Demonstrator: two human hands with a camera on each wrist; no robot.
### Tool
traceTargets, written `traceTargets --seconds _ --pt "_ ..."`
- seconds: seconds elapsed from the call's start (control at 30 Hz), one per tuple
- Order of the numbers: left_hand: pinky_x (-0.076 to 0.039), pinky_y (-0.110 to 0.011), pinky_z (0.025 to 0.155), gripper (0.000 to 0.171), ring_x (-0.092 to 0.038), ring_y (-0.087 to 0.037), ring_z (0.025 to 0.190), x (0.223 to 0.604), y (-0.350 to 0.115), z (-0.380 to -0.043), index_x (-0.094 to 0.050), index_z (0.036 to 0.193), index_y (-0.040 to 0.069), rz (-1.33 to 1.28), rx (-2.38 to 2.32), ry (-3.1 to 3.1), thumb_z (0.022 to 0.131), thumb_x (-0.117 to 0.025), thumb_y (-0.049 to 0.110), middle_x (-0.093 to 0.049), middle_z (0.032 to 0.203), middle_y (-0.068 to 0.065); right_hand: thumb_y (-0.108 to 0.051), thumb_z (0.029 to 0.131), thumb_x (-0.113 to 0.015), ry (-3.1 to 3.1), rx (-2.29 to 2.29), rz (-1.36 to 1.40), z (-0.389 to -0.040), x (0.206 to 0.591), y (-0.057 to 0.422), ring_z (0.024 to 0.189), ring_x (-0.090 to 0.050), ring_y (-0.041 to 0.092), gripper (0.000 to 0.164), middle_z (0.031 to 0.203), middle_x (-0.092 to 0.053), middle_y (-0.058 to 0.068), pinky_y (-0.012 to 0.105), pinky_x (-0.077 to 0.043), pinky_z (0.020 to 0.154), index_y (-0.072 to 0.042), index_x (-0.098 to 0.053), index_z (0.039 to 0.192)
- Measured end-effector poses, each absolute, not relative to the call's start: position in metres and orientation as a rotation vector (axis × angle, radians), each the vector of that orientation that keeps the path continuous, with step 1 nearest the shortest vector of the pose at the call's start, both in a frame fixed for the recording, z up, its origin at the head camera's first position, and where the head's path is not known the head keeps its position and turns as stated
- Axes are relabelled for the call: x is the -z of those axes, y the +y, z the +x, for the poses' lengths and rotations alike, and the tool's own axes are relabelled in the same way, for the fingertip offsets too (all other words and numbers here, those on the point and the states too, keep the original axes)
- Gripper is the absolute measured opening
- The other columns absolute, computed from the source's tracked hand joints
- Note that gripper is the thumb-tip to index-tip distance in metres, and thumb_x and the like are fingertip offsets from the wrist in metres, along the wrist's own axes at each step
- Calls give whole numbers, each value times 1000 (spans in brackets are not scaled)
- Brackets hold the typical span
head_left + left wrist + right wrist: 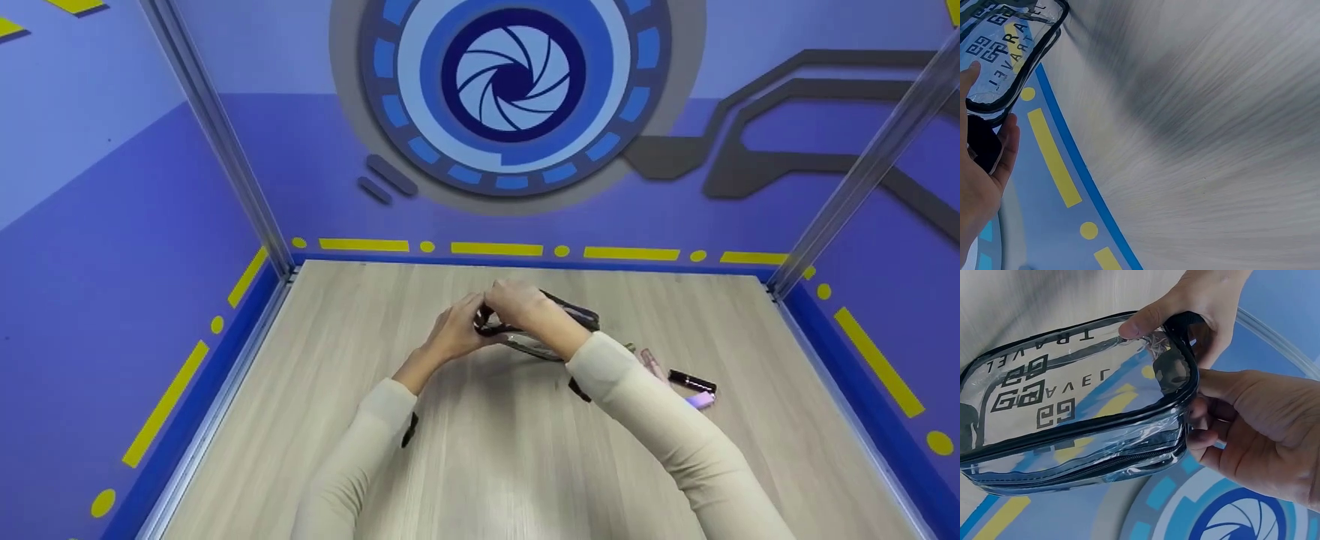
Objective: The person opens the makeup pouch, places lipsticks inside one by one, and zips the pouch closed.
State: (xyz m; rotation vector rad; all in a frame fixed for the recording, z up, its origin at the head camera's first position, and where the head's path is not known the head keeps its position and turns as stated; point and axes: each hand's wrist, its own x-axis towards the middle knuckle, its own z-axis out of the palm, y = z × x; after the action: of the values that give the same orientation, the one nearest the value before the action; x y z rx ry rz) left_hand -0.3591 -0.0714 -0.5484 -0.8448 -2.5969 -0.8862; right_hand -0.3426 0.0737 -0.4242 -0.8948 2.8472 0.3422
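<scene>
A clear toiletry pouch (1081,385) with black trim, a zipper along its side and "TRAVEL" lettering is held up above the wooden table. My left hand (459,330) grips one end of it, the thumb lying on the clear panel in the right wrist view. At the same end, my right hand (1269,430) has its fingers curled in and pinches the edge near the end of the zipper. In the head view, the right hand (521,307) partly covers the pouch. No contents show through the clear panel.
Right of the hands, beside the right sleeve (660,420), lie a pink tube (651,364), a black cylindrical tube (691,381) and a small purple item (702,400). Blue printed panels (480,217) border the wooden table (480,465) at the back and both sides.
</scene>
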Motion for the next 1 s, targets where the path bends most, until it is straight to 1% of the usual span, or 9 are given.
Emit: traceTargets --seconds 0.17,0.27,0.37,0.53,0.67,0.73,0.8,0.87,1.0 --pt "-57 -44 79 65 -66 -28 93 548 -71 -361 -61 126 9 -828 892 -2592 77 -90 40 -69 111 -12 -12 92 -73 2877 -391 -915 -344 426 73 103 -72 31 16 111 -74 15 46 -63 84 -5 -76 106" --pt "-57 -44 82 68 -66 -26 96 548 -72 -362 -60 131 9 -814 904 -2598 77 -90 38 -69 114 -12 -19 87 -79 2938 -418 -936 -345 430 75 99 -72 31 23 108 -75 15 46 -63 80 -4 -76 105" --pt "-58 -43 82 68 -66 -24 97 549 -72 -361 -59 133 10 -800 901 -2619 79 -89 39 -69 114 -10 -21 84 -82 3006 -415 -951 -346 434 76 94 -73 32 27 104 -76 16 46 -64 76 -2 -76 103" --pt "-57 -42 81 58 -65 -23 95 550 -72 -363 -63 124 11 -801 893 -2635 79 -88 38 -69 109 -8 -17 81 -82 3062 -304 -934 -348 438 78 89 -74 33 22 96 -76 17 47 -64 73 -1 -74 93" --pt "-57 -42 82 52 -67 -24 96 551 -73 -364 -65 119 9 -818 922 -2601 79 -89 33 -69 109 -8 -12 80 -81 3106 -124 -889 -349 441 80 79 -71 33 17 87 -74 17 48 -62 67 -2 -67 78" --pt "-59 -39 81 48 -69 -24 95 551 -74 -363 -65 117 8 -828 953 -2584 80 -89 28 -70 108 -8 -11 81 -78 3137 -13 -874 -348 444 81 69 -65 29 24 81 -70 16 44 -59 60 -5 -58 70" --pt "-60 -37 79 44 -71 -24 93 551 -75 -362 -66 114 7 -850 970 -2556 80 -89 22 -70 107 -10 -10 82 -76 3164 108 -862 -348 449 83 62 -54 23 34 73 -63 13 38 -50 52 -8 -47 64" --pt "-61 -36 78 42 -72 -24 91 551 -77 -361 -66 112 6 -863 969 -2545 79 -89 20 -70 106 -10 -10 81 -73 3188 229 -857 -347 453 84 59 -42 19 40 67 -53 8 34 -39 49 -11 -38 61" --pt "-60 -37 75 42 -70 -25 88 553 -81 -361 -64 107 4 -868 923 -2568 78 -90 21 -68 101 -11 -7 78 -69 3230 509 -882 -349 462 88 58 -32 15 41 64 -36 0 28 -28 48 -15 -33 60"
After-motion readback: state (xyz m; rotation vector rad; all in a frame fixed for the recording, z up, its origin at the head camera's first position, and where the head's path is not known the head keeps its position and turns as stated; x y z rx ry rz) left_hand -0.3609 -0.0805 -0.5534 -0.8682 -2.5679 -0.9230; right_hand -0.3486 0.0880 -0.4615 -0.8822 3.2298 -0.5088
